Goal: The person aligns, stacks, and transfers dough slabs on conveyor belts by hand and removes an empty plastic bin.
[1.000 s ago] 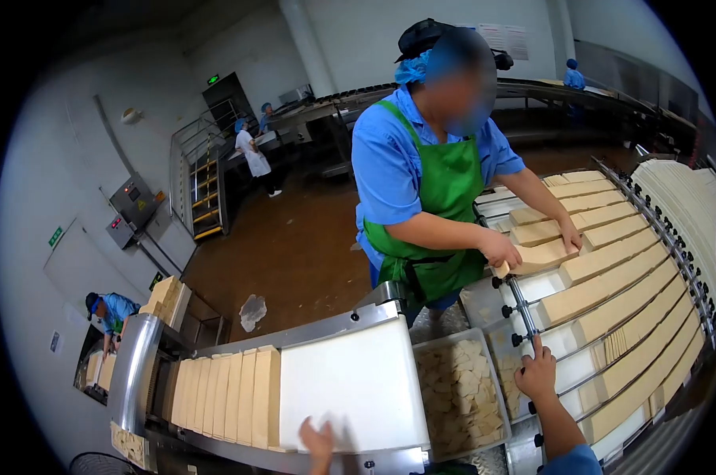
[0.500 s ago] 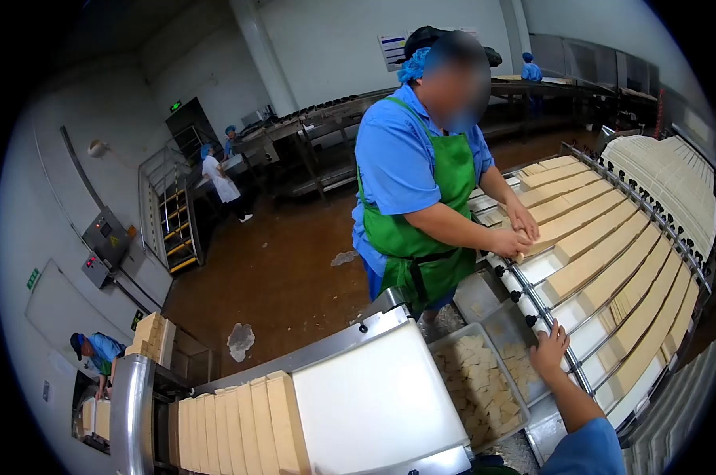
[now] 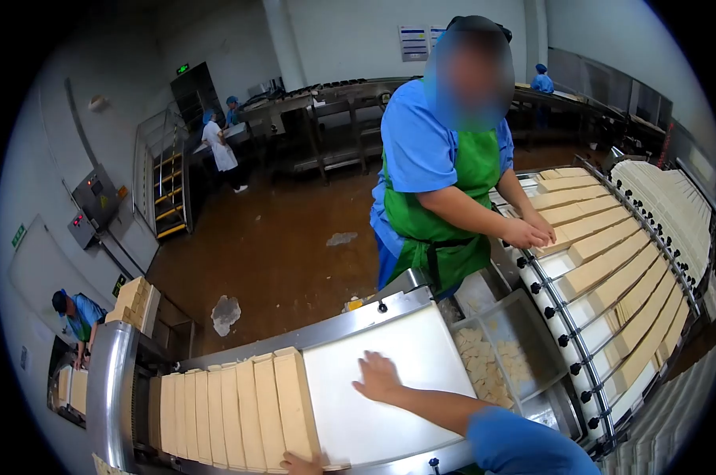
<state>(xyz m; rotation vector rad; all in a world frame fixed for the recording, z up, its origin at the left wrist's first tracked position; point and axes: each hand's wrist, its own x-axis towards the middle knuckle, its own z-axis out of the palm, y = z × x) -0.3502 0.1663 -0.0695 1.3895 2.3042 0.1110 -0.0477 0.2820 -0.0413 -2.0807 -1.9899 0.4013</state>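
Note:
My right hand [image 3: 379,378] is over the white belt [image 3: 350,427], its fingers apart and nothing in it. Whether it touches the belt I cannot tell. At the bottom edge my left hand [image 3: 301,464] shows only in part. Its fingers lie against the near end of the rightmost long cream-coloured block [image 3: 294,400], thumb to one side. Several similar long blocks [image 3: 231,412] stand side by side to its left, on the same conveyor. What the blocks are made of I cannot make out.
A co-worker in a green apron [image 3: 472,166] bends over a railed conveyor [image 3: 575,348] bearing long cream blocks [image 3: 603,269]. Between the conveyors are plastic bins [image 3: 524,324] with broken cream pieces [image 3: 480,364]. A metal side rail [image 3: 350,321] edges my belt. Other people work farther off.
My right hand has moved left, from the railed conveyor to above the white belt. My left hand has come into view at the near end of the blocks. The view has shifted slightly.

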